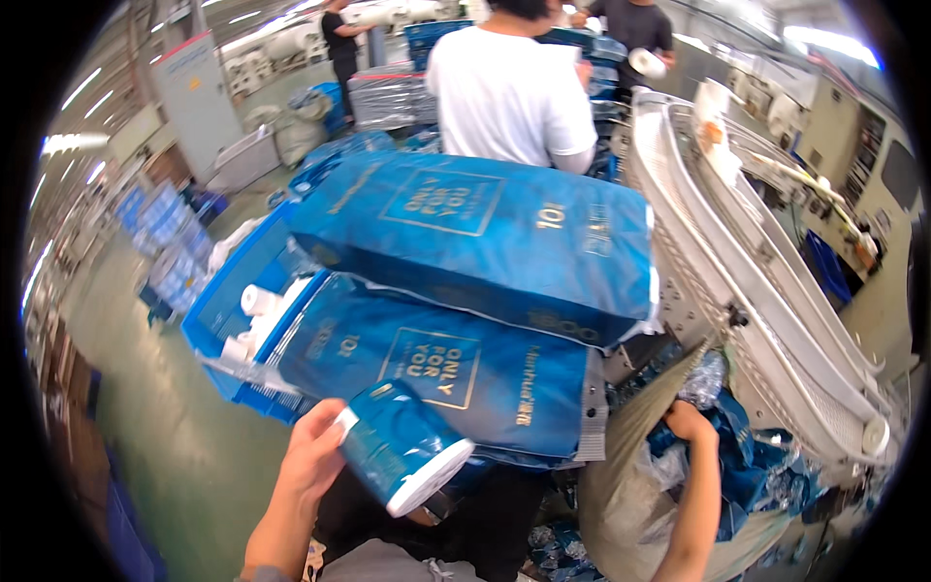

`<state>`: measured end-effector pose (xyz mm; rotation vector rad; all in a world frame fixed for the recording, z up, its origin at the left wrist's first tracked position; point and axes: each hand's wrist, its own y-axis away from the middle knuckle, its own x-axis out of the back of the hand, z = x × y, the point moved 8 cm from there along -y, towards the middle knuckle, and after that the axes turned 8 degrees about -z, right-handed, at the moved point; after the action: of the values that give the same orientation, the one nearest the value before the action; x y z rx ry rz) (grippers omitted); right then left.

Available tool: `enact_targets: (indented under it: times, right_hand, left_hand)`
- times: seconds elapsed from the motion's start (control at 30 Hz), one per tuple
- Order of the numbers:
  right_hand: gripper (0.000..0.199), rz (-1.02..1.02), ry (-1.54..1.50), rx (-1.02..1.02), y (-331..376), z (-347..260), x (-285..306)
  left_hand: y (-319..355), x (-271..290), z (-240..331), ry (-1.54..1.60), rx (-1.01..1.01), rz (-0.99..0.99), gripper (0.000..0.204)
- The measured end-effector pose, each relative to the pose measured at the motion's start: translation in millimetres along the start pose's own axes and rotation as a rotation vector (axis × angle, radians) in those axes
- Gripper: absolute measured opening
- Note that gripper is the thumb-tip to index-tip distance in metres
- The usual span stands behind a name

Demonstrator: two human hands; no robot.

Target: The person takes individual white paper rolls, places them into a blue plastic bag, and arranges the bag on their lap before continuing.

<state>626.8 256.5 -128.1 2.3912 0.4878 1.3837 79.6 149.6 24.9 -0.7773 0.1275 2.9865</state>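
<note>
My left hand (315, 448) is closed on the end of a paper roll in blue plastic wrap (398, 436). The roll is tilted, its white end towards me, in front of a stack of large blue packs. The upper pack (465, 233) lies across the lower pack (369, 344); both carry gold print. At the right, my right hand (689, 422) reaches into the mouth of a pale woven sack (616, 495). Crumpled blue and clear plastic film (732, 451) fills the sack around the hand. The fingers of that hand are mostly hidden.
A blue crate (218, 335) with white rolls (260, 301) stands at the left. A curved metal conveyor (737, 281) runs along the right. Beyond the packs a person in a white shirt (504, 97) stands close, with others farther back. Film scraps (562, 548) lie below the sack.
</note>
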Motion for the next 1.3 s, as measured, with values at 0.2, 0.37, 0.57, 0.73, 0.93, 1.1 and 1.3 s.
enact_targets:
  times: [0.2,0.37,0.57,0.73,0.93,1.1,1.3]
  right_hand:
    - [0.01,0.38,-0.28,0.301,132,-229,37]
    - [0.013,0.342,-0.295,0.631,94,-346,-16]
    - [0.042,0.287,0.417,0.573,38,-445,-44]
    - [0.035,0.142,0.728,0.577,2,-481,-61]
    - [0.026,0.187,0.632,0.552,10,-464,-66]
    - [0.023,0.106,0.577,0.443,23,-455,-62]
    - [0.015,0.099,0.507,0.486,21,-447,-58]
  left_hand:
    - [-21,-27,12,-0.848,-0.381,-0.166,0.026]
    - [-26,-63,-7,-1.507,-0.806,-0.501,0.03]
    - [-25,-60,-2,-1.413,-0.905,-0.633,0.027]
    - [-32,-45,-4,-1.223,-0.87,-0.606,0.024]
    - [-58,-29,16,-1.21,-0.629,-0.209,0.029]
    - [-69,-42,8,-1.348,-0.463,-0.129,0.039]
    - [-78,-50,7,-1.441,-0.356,-0.122,0.027]
